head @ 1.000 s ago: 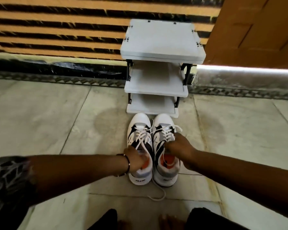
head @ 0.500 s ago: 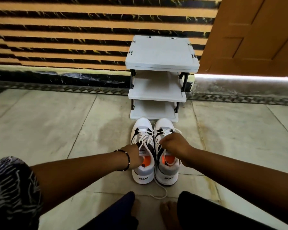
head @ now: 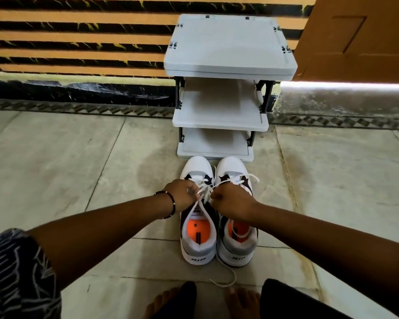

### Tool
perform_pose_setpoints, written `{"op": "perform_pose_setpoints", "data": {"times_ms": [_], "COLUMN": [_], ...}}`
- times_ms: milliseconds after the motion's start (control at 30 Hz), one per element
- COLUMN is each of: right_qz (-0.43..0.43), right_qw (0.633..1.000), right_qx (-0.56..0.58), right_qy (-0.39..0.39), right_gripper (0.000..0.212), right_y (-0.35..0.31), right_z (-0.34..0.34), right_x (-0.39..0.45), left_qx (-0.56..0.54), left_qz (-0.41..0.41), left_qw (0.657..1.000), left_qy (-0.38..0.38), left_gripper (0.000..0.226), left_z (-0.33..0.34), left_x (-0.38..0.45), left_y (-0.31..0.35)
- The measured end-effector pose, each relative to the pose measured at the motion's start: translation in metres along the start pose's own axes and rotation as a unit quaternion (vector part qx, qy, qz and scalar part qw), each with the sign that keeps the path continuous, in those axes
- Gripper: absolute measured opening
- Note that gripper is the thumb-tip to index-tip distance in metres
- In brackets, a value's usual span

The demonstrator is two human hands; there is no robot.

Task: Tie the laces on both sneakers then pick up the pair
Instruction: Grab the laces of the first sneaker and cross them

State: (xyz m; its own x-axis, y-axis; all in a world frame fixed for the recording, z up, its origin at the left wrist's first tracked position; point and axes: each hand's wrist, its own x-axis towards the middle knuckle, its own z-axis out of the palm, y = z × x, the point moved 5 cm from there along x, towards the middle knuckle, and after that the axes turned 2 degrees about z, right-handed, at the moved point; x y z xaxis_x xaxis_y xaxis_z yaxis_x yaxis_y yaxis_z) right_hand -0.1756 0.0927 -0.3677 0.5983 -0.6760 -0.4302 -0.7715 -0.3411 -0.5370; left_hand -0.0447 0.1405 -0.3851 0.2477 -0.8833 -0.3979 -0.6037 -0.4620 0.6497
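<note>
Dim, soft indoor light; a bright glare strip under the brown wooden door; wide-angle bending and blur toward the edges.

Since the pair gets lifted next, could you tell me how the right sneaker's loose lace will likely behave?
The loose lace looks floppy: it curls limply over the floor. Lifted, it would probably dangle below the right sneaker and could snag or get stepped on.
</note>
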Motion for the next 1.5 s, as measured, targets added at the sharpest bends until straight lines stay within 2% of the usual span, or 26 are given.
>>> {"op": "perform_pose_setpoints", "data": {"times_ms": [67, 133, 267, 333, 467, 600, 700, 800, 933, 1033, 1167, 1233, 1300, 1367, 1433, 1500], "right_qz": [0.014, 0.03, 0.05, 0.045, 0.006, -0.035, -0.064, -0.102, -0.078, -0.056, -0.076, -0.11, -0.145, -0.156, -0.162, -0.167], "right_qw": [0.999, 0.998, 0.974, 0.968, 0.942, 0.92, 0.907, 0.887, 0.881, 0.876, 0.906, 0.917, 0.924, 0.93, 0.935, 0.939], "right_qx": [0.023, 0.054, 0.22, 0.249, 0.334, 0.374, 0.395, 0.441, 0.458, 0.471, 0.412, 0.381, 0.35, 0.329, 0.306, 0.29], "right_qy": [-0.02, -0.032, -0.018, -0.001, 0.043, 0.111, 0.131, 0.093, 0.09, 0.092, 0.066, 0.048, 0.045, 0.057, 0.072, 0.078], "right_gripper": [0.029, 0.021, 0.007, 0.011, 0.014, 0.023, 0.022, 0.017, 0.018, 0.021, 0.021, 0.016, 0.011, 0.011, 0.017, 0.019], "right_y": [-0.001, -0.002, -0.01, -0.01, -0.007, -0.01, -0.01, -0.022, -0.033, -0.035, -0.049, -0.06, -0.07, -0.074, -0.074, -0.073], "right_z": [0.004, 0.009, 0.011, 0.009, 0.001, -0.017, -0.024, -0.023, -0.024, -0.03, -0.039, -0.044, -0.052, -0.06, -0.067, -0.07], "right_x": [0.004, 0.009, 0.011, 0.01, 0.006, -0.003, -0.011, -0.016, -0.014, -0.014, -0.015, -0.017, -0.022, -0.025, -0.027, -0.027], "left_qx": [-0.033, -0.079, -0.212, -0.264, -0.369, -0.415, -0.456, -0.476, -0.51, -0.475, -0.403, -0.311, -0.214, -0.106, 0.016, 0.072], "left_qz": [0.004, 0.01, 0.011, 0.031, 0.089, 0.139, 0.117, 0.071, 0.023, 0.057, 0.096, 0.166, 0.223, 0.234, 0.224, 0.205], "left_qw": [0.999, 0.997, 0.975, 0.96, 0.919, 0.888, 0.866, 0.858, 0.844, 0.865, 0.895, 0.919, 0.938, 0.956, 0.963, 0.961], "left_qy": [0.01, 0.021, 0.059, 0.085, 0.101, 0.141, 0.171, 0.179, 0.168, 0.152, 0.167, 0.179, 0.156, 0.138, 0.151, 0.169], "left_gripper": [0.019, 0.024, 0.022, 0.015, 0.019, 0.016, 0.021, 0.024, 0.024, 0.024, 0.017, 0.016, 0.016, 0.019, 0.023, 0.026], "left_z": [0.003, 0.003, -0.005, -0.012, -0.034, -0.065, -0.08, -0.081, -0.069, -0.069, -0.079, -0.089, -0.094, -0.095, -0.095, -0.096], "left_x": [-0.003, -0.006, -0.02, -0.027, -0.037, -0.037, -0.037, -0.038, -0.043, -0.048, -0.053, -0.055, -0.059, -0.061, -0.065, -0.067], "left_y": [0.001, 0.002, 0.012, 0.021, 0.047, 0.062, 0.056, 0.043, 0.029, 0.036, 0.061, 0.081, 0.097, 0.102, 0.099, 0.095]}}
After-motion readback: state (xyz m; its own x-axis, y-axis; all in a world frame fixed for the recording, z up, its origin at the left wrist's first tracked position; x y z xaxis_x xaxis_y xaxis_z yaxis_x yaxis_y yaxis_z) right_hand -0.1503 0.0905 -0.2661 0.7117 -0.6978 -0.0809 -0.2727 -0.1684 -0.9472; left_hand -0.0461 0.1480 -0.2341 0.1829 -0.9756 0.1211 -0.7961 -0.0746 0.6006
